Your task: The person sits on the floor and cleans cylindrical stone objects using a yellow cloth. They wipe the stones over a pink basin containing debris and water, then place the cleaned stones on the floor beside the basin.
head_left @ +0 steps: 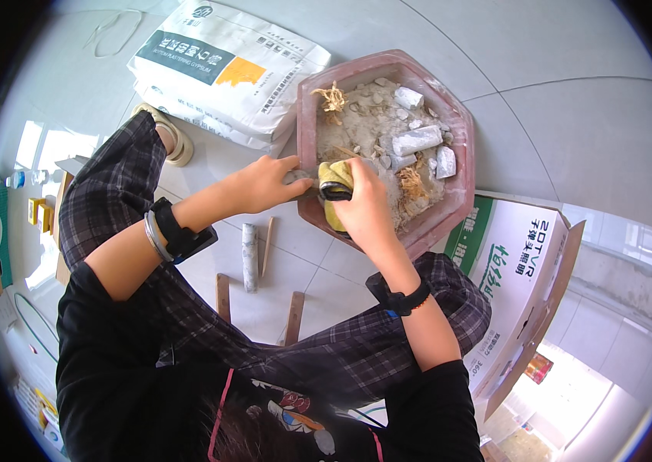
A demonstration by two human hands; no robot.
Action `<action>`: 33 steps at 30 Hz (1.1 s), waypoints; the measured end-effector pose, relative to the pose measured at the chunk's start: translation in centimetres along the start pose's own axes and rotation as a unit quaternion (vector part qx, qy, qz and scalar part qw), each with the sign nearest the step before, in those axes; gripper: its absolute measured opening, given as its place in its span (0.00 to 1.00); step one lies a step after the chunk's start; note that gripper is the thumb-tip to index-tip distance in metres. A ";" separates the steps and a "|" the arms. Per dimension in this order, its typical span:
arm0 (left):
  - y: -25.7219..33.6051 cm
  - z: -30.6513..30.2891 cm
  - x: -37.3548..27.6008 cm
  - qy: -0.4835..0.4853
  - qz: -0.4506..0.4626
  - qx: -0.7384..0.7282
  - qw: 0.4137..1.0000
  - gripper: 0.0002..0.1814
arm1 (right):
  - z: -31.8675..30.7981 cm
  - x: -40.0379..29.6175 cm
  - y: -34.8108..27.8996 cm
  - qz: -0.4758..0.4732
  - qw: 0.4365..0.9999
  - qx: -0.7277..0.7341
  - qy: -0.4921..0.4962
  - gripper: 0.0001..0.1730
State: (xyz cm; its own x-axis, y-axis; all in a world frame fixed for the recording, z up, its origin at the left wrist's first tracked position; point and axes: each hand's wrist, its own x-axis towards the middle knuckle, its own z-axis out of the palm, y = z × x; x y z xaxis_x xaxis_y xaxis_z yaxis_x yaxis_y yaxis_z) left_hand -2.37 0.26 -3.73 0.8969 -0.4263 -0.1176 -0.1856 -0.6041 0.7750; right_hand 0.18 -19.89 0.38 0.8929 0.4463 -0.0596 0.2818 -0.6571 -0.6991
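Observation:
In front of me is a reddish hexagonal planter (pixel 307 115) with dry, pale soil (pixel 349 130) inside. White chalky lumps (pixel 417 140) and dried plant tufts (pixel 412 183) lie on the soil. At the planter's near-left rim, my left hand (pixel 262 185) has its thumb and forefinger around a grey piece (pixel 301 175), whose exact kind I cannot tell. My right hand (pixel 366 202) grips a folded yellow cloth (pixel 334 173) with dark edging, over the same rim. The two hands are close together, and the cloth hides the far end of the grey piece.
A white bag of plastering gypsum (pixel 187 69) lies beyond my left leg. To the right stands a printed carton (pixel 511 260). Between my legs are a whitish cylinder (pixel 250 257), a thin wooden stick (pixel 268 245) and two wooden bars (pixel 294 317). Small yellow boxes (pixel 43 216) sit far left.

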 end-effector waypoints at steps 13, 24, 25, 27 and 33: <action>2.3 -1.8 0.3 -0.067 -0.162 -0.124 0.977 0.27 | -1.3 1.1 1.9 0.025 0.998 -0.039 0.037 0.18; 1.7 -1.5 0.1 -0.047 -0.074 -0.086 0.992 0.28 | 0.0 0.4 0.5 0.001 1.000 -0.015 0.002 0.20; 1.8 -1.6 0.1 -0.053 -0.088 -0.097 0.990 0.28 | -0.1 0.6 0.7 0.006 1.000 -0.016 0.011 0.20; 2.6 -1.9 0.5 -0.078 -0.199 -0.154 0.965 0.28 | -0.3 0.9 1.1 0.017 0.999 -0.029 0.026 0.20; 2.7 -2.1 0.4 -0.076 -0.214 -0.156 0.961 0.29 | -1.5 1.8 1.9 0.028 0.994 -0.072 0.072 0.17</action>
State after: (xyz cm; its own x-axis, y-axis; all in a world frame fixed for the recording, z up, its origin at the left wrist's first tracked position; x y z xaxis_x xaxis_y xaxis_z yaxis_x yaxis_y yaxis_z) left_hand -1.67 -0.15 -0.40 0.7903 -0.2918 -0.5388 0.3385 -0.5251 0.7808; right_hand 2.88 -21.25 -0.01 0.9468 0.3214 0.0148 0.2684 -0.7636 -0.5873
